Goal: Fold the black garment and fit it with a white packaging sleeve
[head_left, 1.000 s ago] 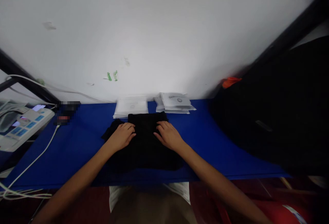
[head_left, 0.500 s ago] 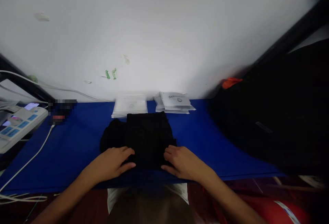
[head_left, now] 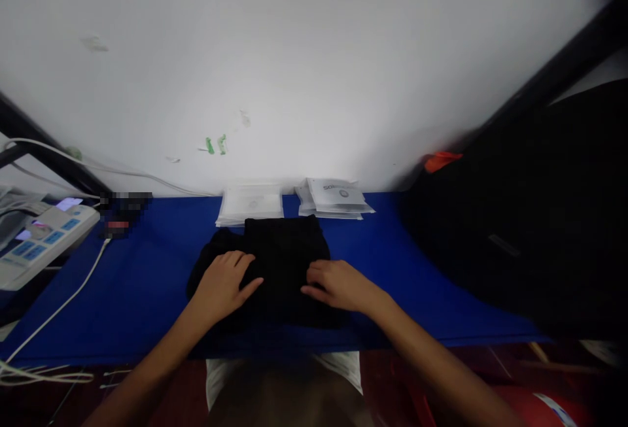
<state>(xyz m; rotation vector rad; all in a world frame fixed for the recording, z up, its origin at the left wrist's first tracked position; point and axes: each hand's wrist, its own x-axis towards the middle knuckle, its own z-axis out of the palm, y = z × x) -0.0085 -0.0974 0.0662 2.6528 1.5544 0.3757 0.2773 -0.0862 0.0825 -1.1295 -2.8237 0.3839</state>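
Note:
A piece of black cloth, probably a folded garment (head_left: pixel 287 244), lies on the blue table cover (head_left: pixel 383 270) in front of me. My left hand (head_left: pixel 226 283) rests on its left part, fingers lying over the fabric and thumb spread away from them. On the right part is my right hand (head_left: pixel 336 283), its fingers bent and resting on the cloth with the thumb a little apart. The dark fabric hides its own folds and the exact fingertip contact.
Flat white plastic bags (head_left: pixel 250 203) and printed frosted bags (head_left: pixel 338 197) lie by the wall behind the cloth. A power strip (head_left: pixel 53 237) with white cables stands at left. A large black mass (head_left: pixel 515 218) fills the right, with an orange piece (head_left: pixel 441 161) at its edge.
Both hands have slid forward over the black cloth, away from my body. The left hand's thumb and fingers are spread wider. The view has shifted slightly.

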